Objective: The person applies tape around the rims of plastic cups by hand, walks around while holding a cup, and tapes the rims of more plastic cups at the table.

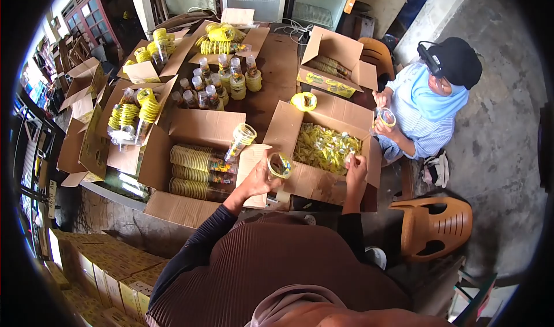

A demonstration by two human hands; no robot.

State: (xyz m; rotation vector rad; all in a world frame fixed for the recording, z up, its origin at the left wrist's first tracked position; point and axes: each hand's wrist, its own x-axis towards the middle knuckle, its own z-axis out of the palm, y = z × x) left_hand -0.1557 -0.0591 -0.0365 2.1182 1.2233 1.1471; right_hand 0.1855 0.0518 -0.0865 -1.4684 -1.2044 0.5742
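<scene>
My left hand [261, 178] is wrapped round a clear plastic cup [280, 165] with a yellow rim, its open mouth tilted up toward me. Over the right side of an open cardboard box [311, 184], my right hand [356, 170] has its fingers pinched on a small pale sachet [349, 157]. A heap of small yellow and clear sachets [323, 148] fills that box. Just beyond my left hand, a short stack of yellow-rimmed cups [240, 141] leans on the flap of a second box [183, 210], where long rows of nested cups [199, 173] lie on their sides.
Across the table, a person [430, 105] holds another clear cup [386, 117]. Groups of stacked cups [222, 84] stand mid-table, with more cup-filled boxes [135, 110] at left and behind. A yellow roll [303, 101] rests on a flap. An orange chair [435, 229] stands at right.
</scene>
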